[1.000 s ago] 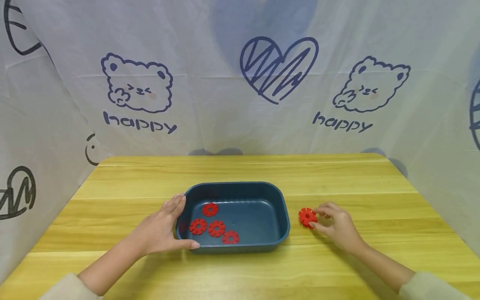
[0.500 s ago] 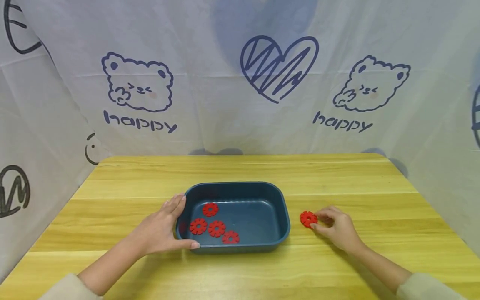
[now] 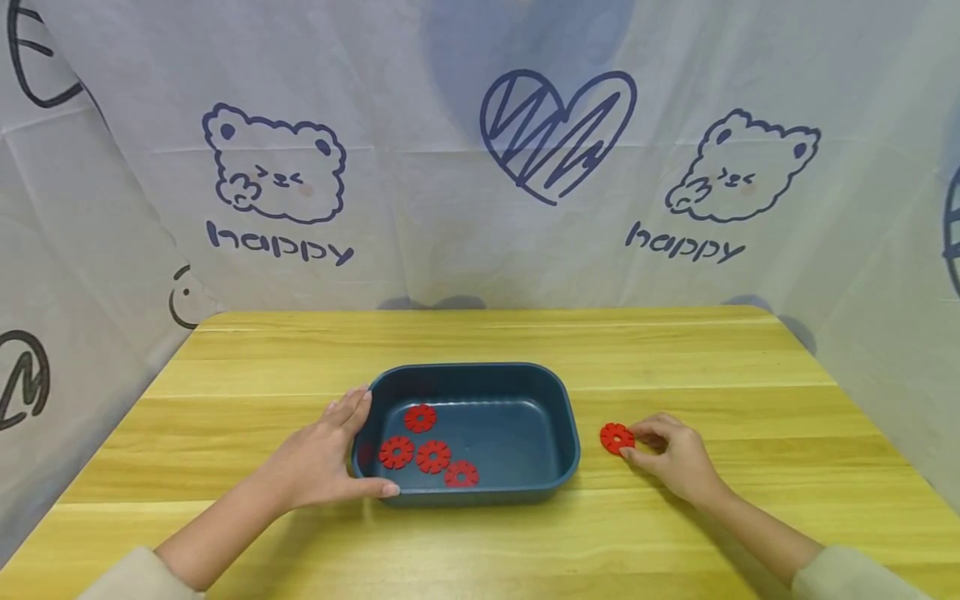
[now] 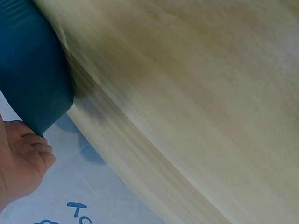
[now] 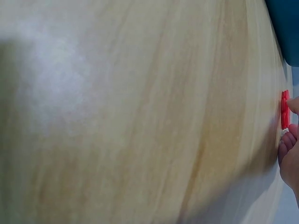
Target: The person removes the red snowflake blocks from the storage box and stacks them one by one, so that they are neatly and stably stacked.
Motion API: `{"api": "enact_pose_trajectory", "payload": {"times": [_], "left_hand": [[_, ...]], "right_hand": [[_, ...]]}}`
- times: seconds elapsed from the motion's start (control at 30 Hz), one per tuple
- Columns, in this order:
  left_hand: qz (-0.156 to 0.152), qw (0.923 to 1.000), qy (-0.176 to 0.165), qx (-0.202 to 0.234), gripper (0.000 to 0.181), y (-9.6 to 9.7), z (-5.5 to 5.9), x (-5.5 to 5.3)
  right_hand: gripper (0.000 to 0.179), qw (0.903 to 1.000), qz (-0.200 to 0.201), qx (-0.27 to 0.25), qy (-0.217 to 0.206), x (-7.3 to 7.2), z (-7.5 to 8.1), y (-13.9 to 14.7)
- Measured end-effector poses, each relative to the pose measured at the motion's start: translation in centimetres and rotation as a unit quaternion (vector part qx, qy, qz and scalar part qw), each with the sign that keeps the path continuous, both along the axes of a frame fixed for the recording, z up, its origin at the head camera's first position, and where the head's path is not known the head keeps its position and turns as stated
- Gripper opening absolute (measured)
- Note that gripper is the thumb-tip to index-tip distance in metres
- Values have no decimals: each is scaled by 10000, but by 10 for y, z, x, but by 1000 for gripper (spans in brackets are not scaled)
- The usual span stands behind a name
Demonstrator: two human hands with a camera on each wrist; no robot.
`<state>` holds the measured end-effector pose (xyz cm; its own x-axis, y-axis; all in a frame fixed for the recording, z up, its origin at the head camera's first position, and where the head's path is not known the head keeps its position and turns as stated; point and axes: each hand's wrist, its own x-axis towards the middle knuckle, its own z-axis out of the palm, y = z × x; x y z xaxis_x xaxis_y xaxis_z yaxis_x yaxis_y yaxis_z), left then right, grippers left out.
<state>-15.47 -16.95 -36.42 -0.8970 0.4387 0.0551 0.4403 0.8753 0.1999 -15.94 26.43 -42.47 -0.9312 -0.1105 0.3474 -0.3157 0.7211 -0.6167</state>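
Observation:
A dark blue rectangular plastic bin (image 3: pixel 517 437) sits at the middle of the table. My left hand (image 3: pixel 321 458) holds its left end, with the thumb over the front rim and the fingers along the left side. Several flat red notched building discs (image 3: pixel 433 468) lie in the left part of the bin. To the right of the bin, my right hand (image 3: pixel 678 460) pinches another red notched disc (image 3: pixel 608 434) between thumb and fingers. In the right wrist view this red disc (image 5: pixel 284 109) shows edge-on, with what looks like two layers; I cannot tell if it is a stack.
The yellow wood-grain table (image 3: pixel 480 550) extends around the bin on all sides. Behind it hangs a white cloth (image 3: pixel 420 208) with drawn bears, a heart and lettering, and more cloth closes off both sides.
The disc in my right hand has shifted slightly toward me and turned flatter, mostly in the first half second. My left hand and the bin have stayed still.

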Motion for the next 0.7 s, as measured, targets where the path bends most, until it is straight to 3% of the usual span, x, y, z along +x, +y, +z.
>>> {"api": "enact_pose_trajectory", "payload": {"times": [0.5, 0.7], "left_hand": [[-14, 10000, -7, 27, 115, 0, 1, 0], [-2, 10000, -30, 35, 115, -1, 0, -1]], "right_hand": [[18, 9995, -125, 72, 295, -1, -1, -3], [17, 9995, -221, 57, 199, 0, 0, -3]]}}
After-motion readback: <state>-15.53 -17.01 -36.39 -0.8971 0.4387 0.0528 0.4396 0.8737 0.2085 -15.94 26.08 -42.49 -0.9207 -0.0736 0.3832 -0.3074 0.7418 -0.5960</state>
